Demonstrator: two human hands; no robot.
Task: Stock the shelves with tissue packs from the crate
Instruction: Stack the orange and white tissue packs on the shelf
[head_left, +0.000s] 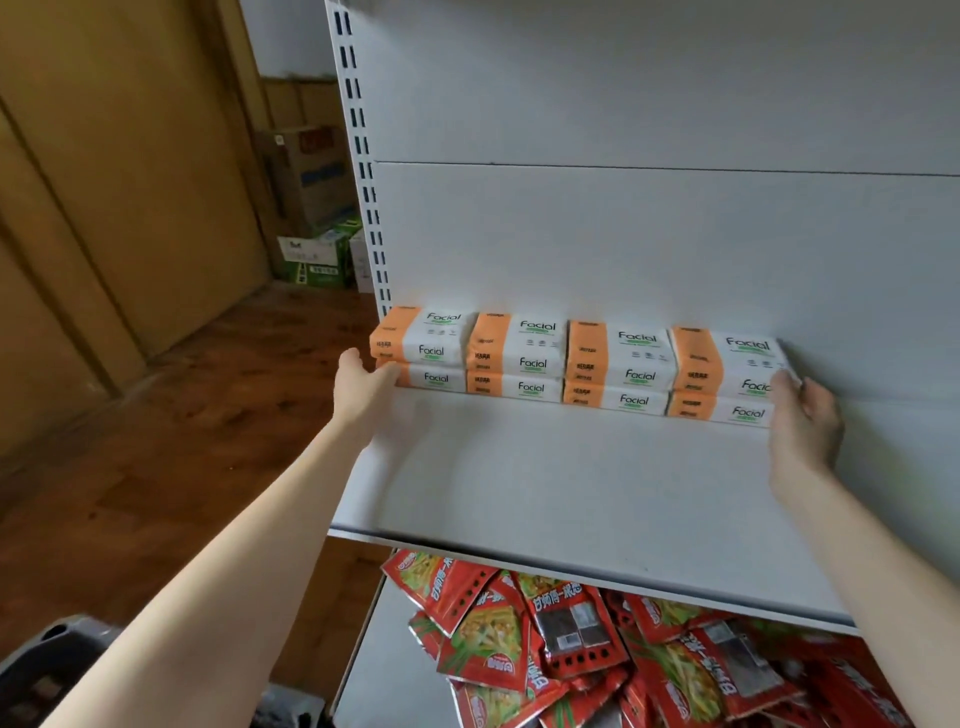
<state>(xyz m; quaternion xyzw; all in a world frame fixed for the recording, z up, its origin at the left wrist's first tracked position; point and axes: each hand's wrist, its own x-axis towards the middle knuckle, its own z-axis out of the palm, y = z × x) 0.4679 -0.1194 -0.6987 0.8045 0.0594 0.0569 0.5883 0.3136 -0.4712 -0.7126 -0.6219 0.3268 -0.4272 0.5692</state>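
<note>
Several orange-and-white "Facial" tissue packs (576, 364) stand in a row of two-high stacks at the back of a white shelf (571, 488). My left hand (363, 384) presses with straight fingers against the left end of the row, at the bottom pack. My right hand (802, 421) rests against the right end of the row, fingers loosely bent around the corner of the last stack. A dark grey crate (47, 660) shows at the lower left edge, mostly hidden by my left arm.
The lower shelf holds a heap of red snack packets (623, 644). Cardboard boxes (311, 197) are stacked on the wooden floor behind the shelf's slotted upright (363, 171). A yellow-brown wall runs along the left.
</note>
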